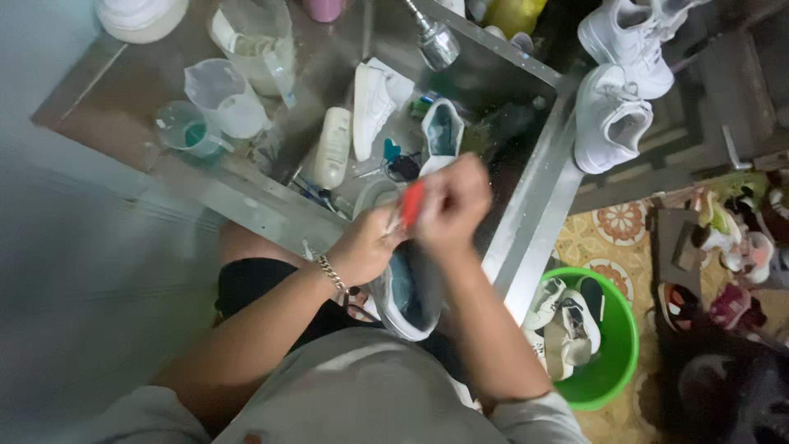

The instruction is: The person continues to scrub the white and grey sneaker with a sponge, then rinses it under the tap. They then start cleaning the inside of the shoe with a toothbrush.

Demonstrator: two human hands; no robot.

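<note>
— The shoe [408,298], where is it exactly?

— Down in the person's lap, at the near edge of the metal tabletop [534,215], opening upward, bluish lining showing. The left hand [364,247], with a chain bracelet [332,274] at the wrist, sits right over its rim.

— And the other hand?

— The right hand [451,201] is just above and beside the left, fingers clenched around a small red tool [412,203]. The left fingers are curled shut too, meeting that red tool, but I cannot tell from here how much they grip.

— What is the surface like?

— A shallow steel basin with raised edges, wet-looking and crowded. A white sneaker [371,107] lies on its side, a white bottle [333,146] lies next to it, and another shoe with a blue inside [441,131] stands close to the hands. Farther left are a clear measuring jug [223,97], a small cup with green liquid [186,129] and a larger clear container [256,41]. A shower head [436,41] hangs over the far end.

— And the room around it?

— Dim. Two white high-top sneakers [618,82] rest on a dark rack to the right. On the patterned floor [600,238] beside the tabletop stands a green bucket [620,362] with pale shoes inside, and more small shoes [731,255] are heaped farther right.
</note>
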